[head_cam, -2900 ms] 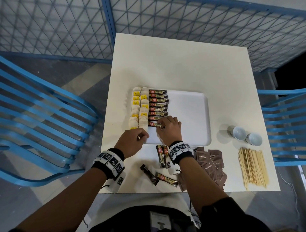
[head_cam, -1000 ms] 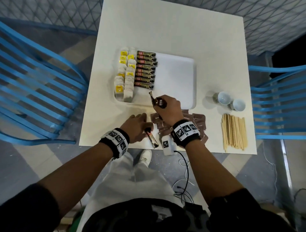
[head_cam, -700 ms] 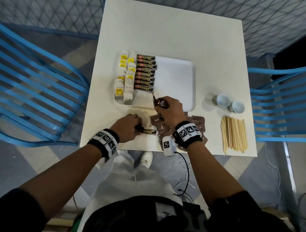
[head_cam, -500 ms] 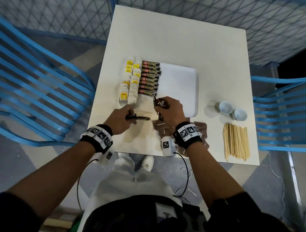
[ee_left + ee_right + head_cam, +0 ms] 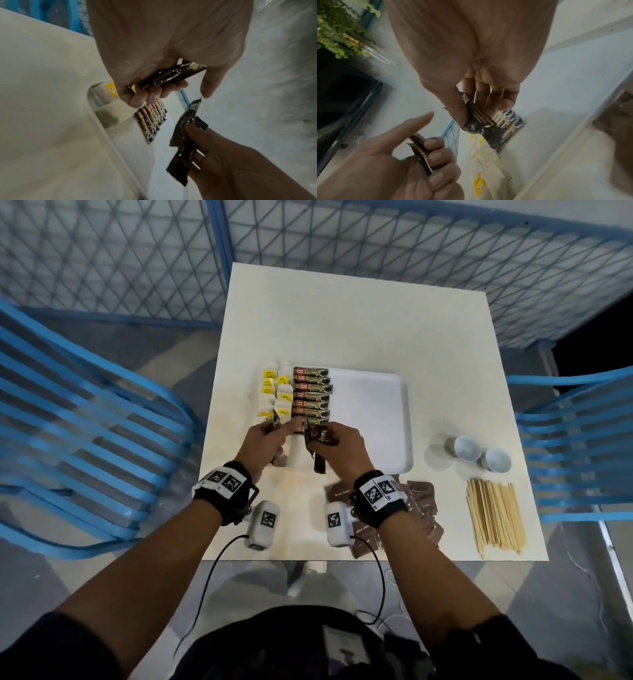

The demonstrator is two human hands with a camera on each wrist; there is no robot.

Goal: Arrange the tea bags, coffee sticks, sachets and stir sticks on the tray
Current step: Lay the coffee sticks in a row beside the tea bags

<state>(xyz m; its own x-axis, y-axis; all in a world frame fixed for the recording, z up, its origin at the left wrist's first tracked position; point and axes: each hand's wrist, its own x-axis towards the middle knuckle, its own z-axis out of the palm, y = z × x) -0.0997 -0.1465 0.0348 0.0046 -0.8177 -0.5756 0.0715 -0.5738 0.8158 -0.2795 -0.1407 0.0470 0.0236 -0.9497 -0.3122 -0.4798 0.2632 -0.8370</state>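
Well, our left hand [image 5: 265,441] and right hand [image 5: 337,445] each clamped coffee sticks [image 5: 169,76]; bundled beneath curled fingers [image 5: 436,157], one could slip free.

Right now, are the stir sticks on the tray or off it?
Off. The stir sticks lie bundled on the table, right of the tray.

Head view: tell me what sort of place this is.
Probably a café-style seating corner or patio set up for a drinks-tray task. A small white table stands between blue slatted chairs, with a blue-framed wire mesh fence behind it. Two small cups sit beside the tray.
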